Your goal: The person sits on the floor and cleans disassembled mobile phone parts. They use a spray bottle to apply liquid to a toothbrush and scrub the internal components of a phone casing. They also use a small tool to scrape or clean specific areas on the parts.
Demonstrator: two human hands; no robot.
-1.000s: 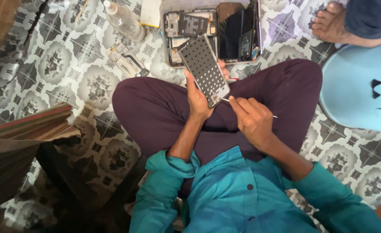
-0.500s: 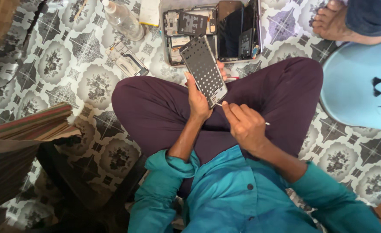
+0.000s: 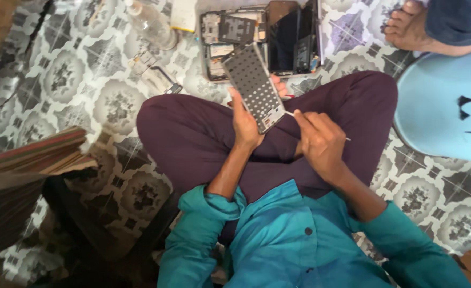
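Observation:
I sit cross-legged in purple trousers on a patterned tile floor. My left hand [image 3: 244,124] holds a flat grey rectangular panel with rows of small holes [image 3: 254,86], tilted up over my lap. My right hand [image 3: 321,143] pinches a thin metal tool [image 3: 289,113] whose tip touches the panel's lower right edge; the tool's other end sticks out behind my fingers.
Opened phone parts and dark screens [image 3: 262,32] lie on the floor ahead of my knees. A clear plastic bottle [image 3: 151,24] and small parts [image 3: 158,77] sit at upper left. Another person's bare foot [image 3: 406,26] and a light blue round stool [image 3: 449,106] are at right.
My right hand has moved up and left, bringing the thin tool's tip to the panel's edge. The panel stays in my left hand, slightly raised.

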